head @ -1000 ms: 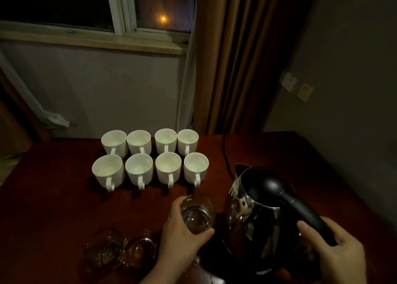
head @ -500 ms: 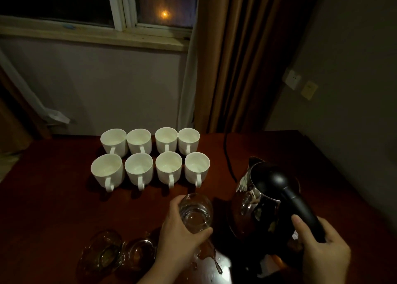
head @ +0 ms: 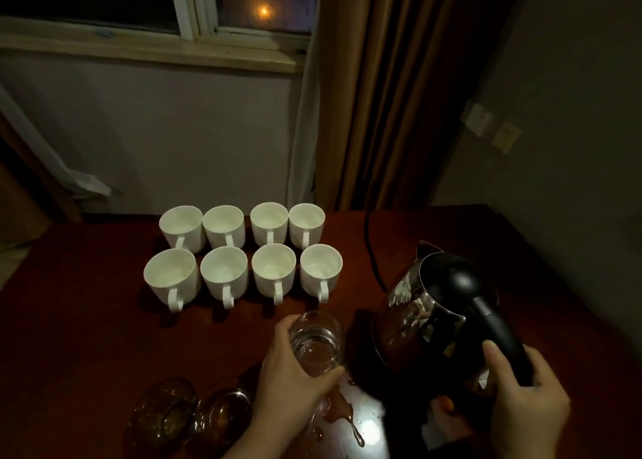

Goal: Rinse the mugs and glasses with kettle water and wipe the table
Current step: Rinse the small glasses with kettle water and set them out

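Note:
My left hand (head: 291, 378) grips a clear glass (head: 318, 344) that holds a little water, just above the dark wooden table (head: 87, 337). My right hand (head: 524, 396) holds the black handle of a steel kettle (head: 427, 316), which stands upright to the right of the glass on its base. Several white mugs (head: 243, 257) stand in two rows behind the glass, handles toward me. Two more glasses (head: 194, 413) lie on their sides at the front left. A puddle of water (head: 347, 413) shines on the table below the glass.
A black power cord (head: 371, 250) runs from the kettle's base back to the curtain (head: 399, 93). A wall with sockets (head: 479, 119) closes the right side. The window sill (head: 149, 46) is behind the table.
The kettle has swung from a tilt over the glass back upright and moved right and away. Spilled water now shows on the table below the glass. My left hand keeps the glass.

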